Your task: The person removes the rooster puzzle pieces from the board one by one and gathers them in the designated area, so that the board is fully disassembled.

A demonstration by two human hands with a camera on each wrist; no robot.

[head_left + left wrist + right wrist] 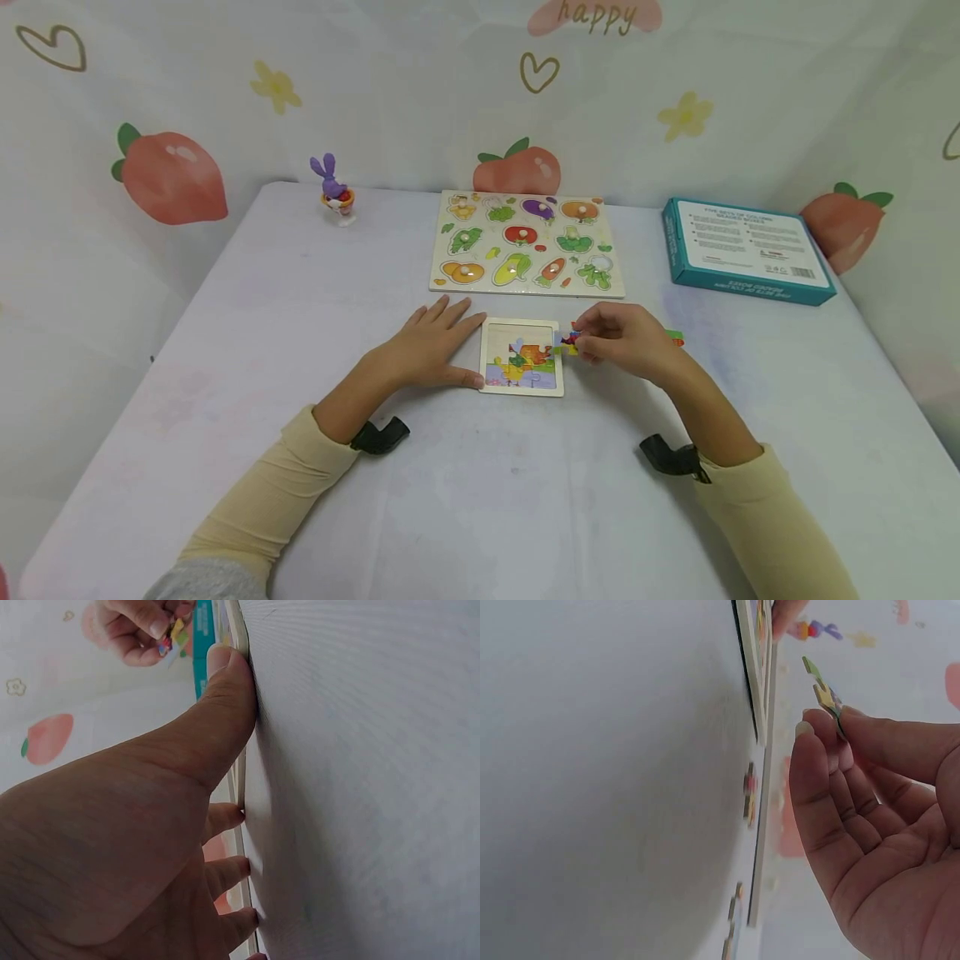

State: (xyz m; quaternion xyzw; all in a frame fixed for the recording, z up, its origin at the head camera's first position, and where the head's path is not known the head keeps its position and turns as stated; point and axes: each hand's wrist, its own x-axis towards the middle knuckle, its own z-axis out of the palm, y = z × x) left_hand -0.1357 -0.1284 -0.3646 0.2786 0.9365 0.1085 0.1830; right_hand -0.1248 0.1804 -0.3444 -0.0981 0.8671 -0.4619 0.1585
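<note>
A small square wooden puzzle tray [499, 342] lies on the table, its lower part filled with fitted picture pieces [532, 357] and bare wood showing at the upper left. My left hand [427, 350] lies palm down at its left side, fingers spread, with the thumb [232, 682] and index finger against the frame. Between thumb and fingertips, my right hand [630, 340] pinches a colourful jigsaw piece [826, 699], raised at the tray's right edge. Loose pieces [750, 795] lie on the table to the right, partly hidden behind this hand in the head view.
Behind the tray lies a vegetable peg puzzle board [487, 250]. A teal box [750, 250] sits at the back right, and a purple rabbit figurine [330, 179] stands at the back left. A printed cloth backdrop [420, 100] rises behind the table.
</note>
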